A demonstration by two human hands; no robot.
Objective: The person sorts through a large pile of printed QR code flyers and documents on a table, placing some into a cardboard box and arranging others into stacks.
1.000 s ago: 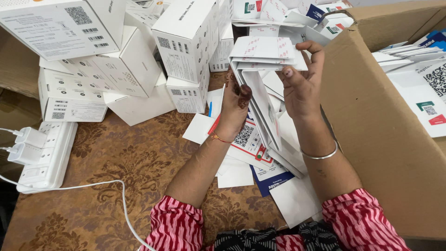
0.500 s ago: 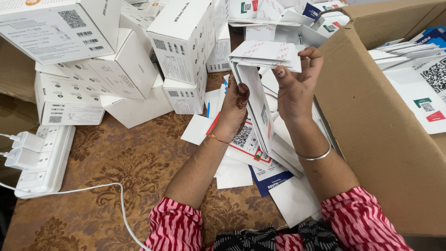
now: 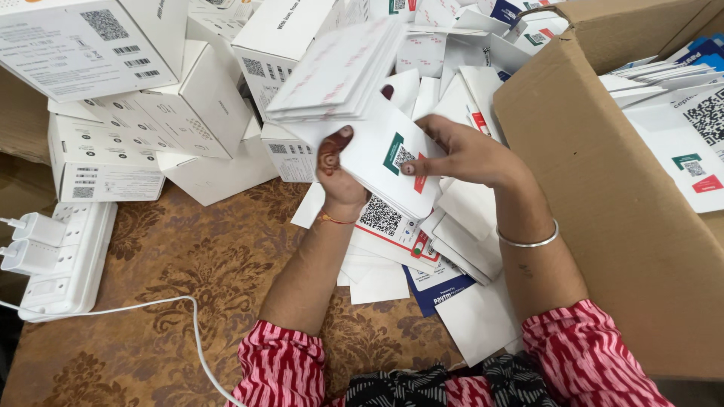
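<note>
Left hand [image 3: 337,169] closed around a fanned stack of white folded paper cards [image 3: 339,68]. Right hand [image 3: 460,154] half open, thumb and fingers pinching one white printed card [image 3: 388,162], just below that stack.

Cardboard box [image 3: 603,188]: cut off at right edge.
Left hand [image 3: 337,169]: fingers hidden behind card stack [image 3: 339,68].
Top white carton [image 3: 90,38]: cropped upper left.
</note>
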